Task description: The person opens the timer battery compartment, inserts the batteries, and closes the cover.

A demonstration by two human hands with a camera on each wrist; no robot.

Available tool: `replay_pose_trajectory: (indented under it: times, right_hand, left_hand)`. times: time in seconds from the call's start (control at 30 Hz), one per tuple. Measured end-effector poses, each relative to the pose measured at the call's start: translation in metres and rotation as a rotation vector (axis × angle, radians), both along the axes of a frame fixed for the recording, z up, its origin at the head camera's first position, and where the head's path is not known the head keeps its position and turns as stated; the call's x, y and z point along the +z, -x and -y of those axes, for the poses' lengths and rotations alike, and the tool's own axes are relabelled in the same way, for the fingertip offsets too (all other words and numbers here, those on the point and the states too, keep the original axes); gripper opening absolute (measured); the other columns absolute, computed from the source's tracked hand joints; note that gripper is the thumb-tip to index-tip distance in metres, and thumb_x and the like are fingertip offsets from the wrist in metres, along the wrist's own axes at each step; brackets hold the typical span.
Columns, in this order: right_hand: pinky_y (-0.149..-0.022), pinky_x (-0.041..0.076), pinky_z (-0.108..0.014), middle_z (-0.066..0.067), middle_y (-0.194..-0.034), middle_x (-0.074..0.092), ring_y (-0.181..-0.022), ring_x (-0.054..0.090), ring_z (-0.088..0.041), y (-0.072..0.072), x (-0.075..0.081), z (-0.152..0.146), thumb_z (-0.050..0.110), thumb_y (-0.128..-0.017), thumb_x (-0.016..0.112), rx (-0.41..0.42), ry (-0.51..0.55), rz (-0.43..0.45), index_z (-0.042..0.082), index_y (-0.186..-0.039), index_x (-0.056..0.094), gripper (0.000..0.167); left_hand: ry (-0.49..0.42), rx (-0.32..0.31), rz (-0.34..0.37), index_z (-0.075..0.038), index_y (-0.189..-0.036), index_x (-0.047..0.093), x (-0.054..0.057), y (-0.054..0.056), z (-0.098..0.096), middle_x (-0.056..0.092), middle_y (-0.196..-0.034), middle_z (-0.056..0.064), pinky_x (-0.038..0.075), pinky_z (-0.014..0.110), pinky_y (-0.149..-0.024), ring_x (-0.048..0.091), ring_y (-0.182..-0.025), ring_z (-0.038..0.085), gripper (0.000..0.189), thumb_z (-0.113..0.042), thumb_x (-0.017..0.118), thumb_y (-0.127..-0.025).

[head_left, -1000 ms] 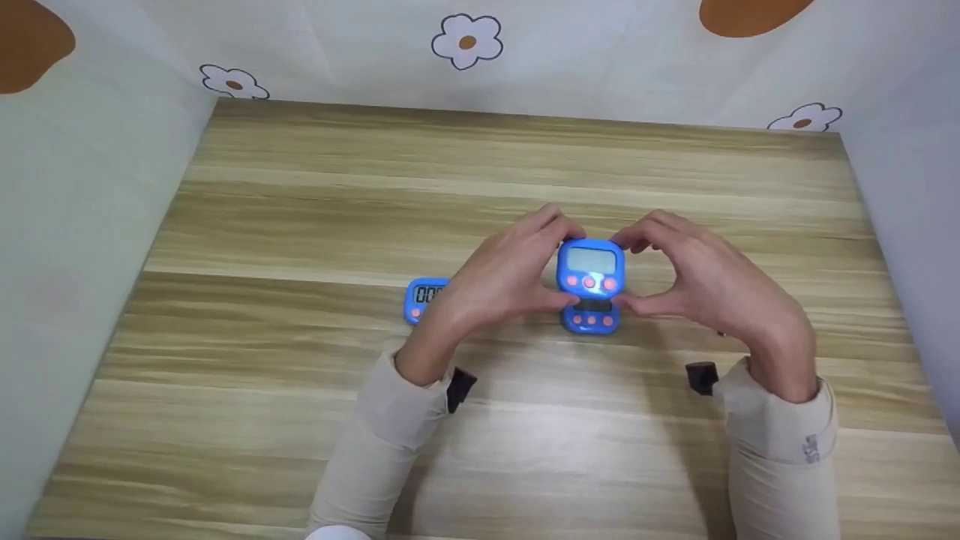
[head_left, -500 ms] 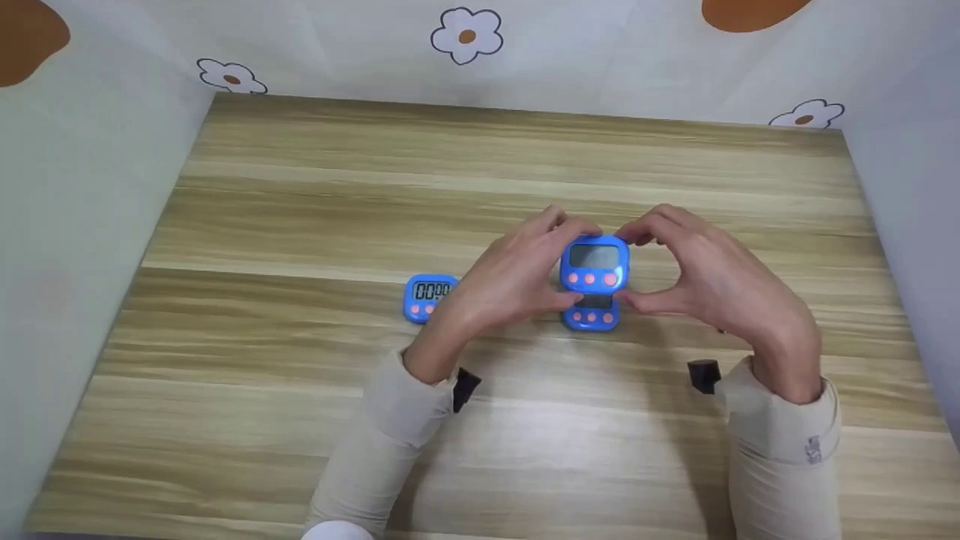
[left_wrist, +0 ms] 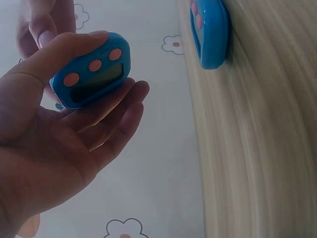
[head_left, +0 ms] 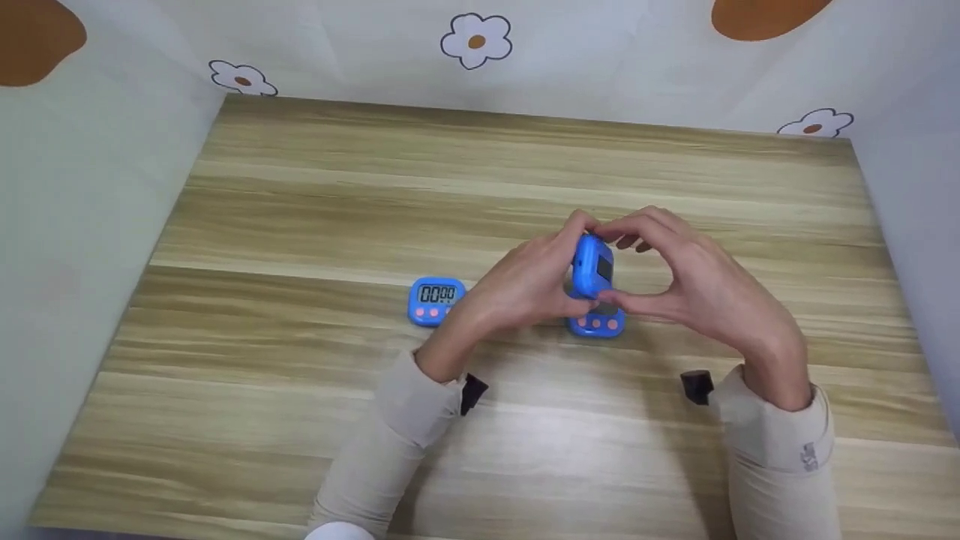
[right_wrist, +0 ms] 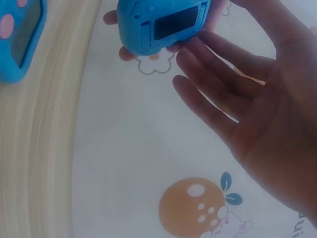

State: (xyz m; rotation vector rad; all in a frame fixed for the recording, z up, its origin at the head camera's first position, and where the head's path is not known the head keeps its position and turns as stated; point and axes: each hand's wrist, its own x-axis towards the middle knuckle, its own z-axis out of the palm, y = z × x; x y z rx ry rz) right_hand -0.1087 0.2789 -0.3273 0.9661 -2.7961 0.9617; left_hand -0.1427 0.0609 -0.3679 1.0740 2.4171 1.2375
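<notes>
Raised blue digital timer (head_left: pixel 594 268) held above table (head_left: pixel 525 450), turned edge-on; pink buttons (left_wrist: pixel 94 65) facing left hand (head_left: pixel 529 283), dark back panel (right_wrist: pixel 176 23) facing right hand (head_left: pixel 709 281)

Left fingers and thumb pinching opposite rims of raised timer, likely leaving both faces uncovered

Right fingers and thumb pinching same rims, probably for steadiness

Lower timer (head_left: pixel 597 325) on table, nearer person than raised timer, partly hidden; 00:00 timer (head_left: pixel 431 295) left of raised timer
</notes>
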Motion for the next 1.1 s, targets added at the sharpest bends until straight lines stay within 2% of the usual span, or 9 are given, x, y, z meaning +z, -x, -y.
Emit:
replay_pose_trajectory:
  times: [0.13, 0.27, 0.47, 0.63, 0.77, 0.97, 1.1]
  right_hand:
    - [-0.093, 0.047, -0.036, 0.007, -0.124, 0.055, -0.111, 0.054, -0.015, 0.002, 0.0, -0.008, 0.033, -0.077, 0.084, -0.04, -0.047, 0.02, 0.018, -0.131, 0.055, 0.063]
    - [-0.094, 0.046, -0.04, 0.007, -0.124, 0.054, -0.111, 0.054, -0.016, 0.004, -0.001, -0.01, 0.036, -0.076, 0.084, -0.052, -0.077, 0.039, 0.015, -0.129, 0.055, 0.064]
    - [-0.094, 0.047, -0.041, 0.007, -0.122, 0.056, -0.111, 0.054, -0.016, 0.003, 0.002, -0.011, 0.035, -0.073, 0.087, -0.065, -0.084, 0.038, 0.015, -0.126, 0.056, 0.064]
    - [-0.092, 0.047, -0.042, 0.007, -0.119, 0.056, -0.109, 0.055, -0.017, 0.0, 0.003, -0.011, 0.032, -0.07, 0.089, -0.075, -0.097, 0.027, 0.013, -0.121, 0.057, 0.063]
    - [-0.092, 0.047, -0.043, 0.007, -0.117, 0.057, -0.107, 0.055, -0.017, -0.002, 0.002, -0.012, 0.029, -0.069, 0.09, -0.088, -0.099, 0.02, 0.013, -0.118, 0.058, 0.06]
    - [-0.092, 0.047, -0.042, 0.006, -0.116, 0.057, -0.107, 0.054, -0.017, -0.001, 0.003, -0.011, 0.026, -0.069, 0.089, -0.087, -0.11, 0.032, 0.012, -0.118, 0.057, 0.061]
    - [-0.091, 0.047, -0.041, 0.006, -0.115, 0.057, -0.105, 0.054, -0.016, -0.001, 0.003, -0.012, 0.023, -0.067, 0.091, -0.089, -0.116, 0.038, 0.012, -0.118, 0.056, 0.063]
  left_hand:
    - [-0.077, 0.003, 0.06, -0.013, -0.132, 0.034, 0.004, 0.001, 0.003, 0.056, -0.13, 0.008, 0.047, 0.031, -0.095, 0.056, -0.113, 0.016, 0.072, -0.018, 0.083, -0.079]
    - [-0.161, -0.012, 0.108, -0.014, -0.131, 0.032, 0.007, 0.001, 0.004, 0.054, -0.129, 0.008, 0.046, 0.03, -0.096, 0.055, -0.114, 0.015, 0.072, -0.016, 0.083, -0.08]
    - [-0.209, -0.034, 0.157, -0.015, -0.131, 0.031, 0.009, 0.003, 0.003, 0.053, -0.13, 0.005, 0.044, 0.024, -0.096, 0.054, -0.114, 0.012, 0.073, -0.021, 0.083, -0.08]
    - [-0.202, -0.056, 0.162, -0.013, -0.132, 0.034, 0.009, 0.002, 0.005, 0.055, -0.128, 0.003, 0.046, 0.025, -0.093, 0.053, -0.114, 0.012, 0.073, -0.025, 0.083, -0.079]
    - [-0.169, -0.041, 0.143, -0.012, -0.131, 0.041, 0.01, 0.003, 0.007, 0.056, -0.124, 0.001, 0.049, 0.026, -0.088, 0.052, -0.112, 0.012, 0.071, -0.026, 0.085, -0.077]
    - [-0.12, -0.061, 0.116, -0.009, -0.133, 0.042, 0.012, 0.002, 0.009, 0.055, -0.129, 0.003, 0.043, 0.022, -0.097, 0.052, -0.116, 0.012, 0.069, -0.019, 0.084, -0.079]
    - [-0.097, -0.079, 0.098, -0.007, -0.136, 0.041, 0.013, 0.001, 0.012, 0.054, -0.13, 0.004, 0.042, 0.023, -0.097, 0.052, -0.116, 0.013, 0.07, -0.013, 0.082, -0.08]
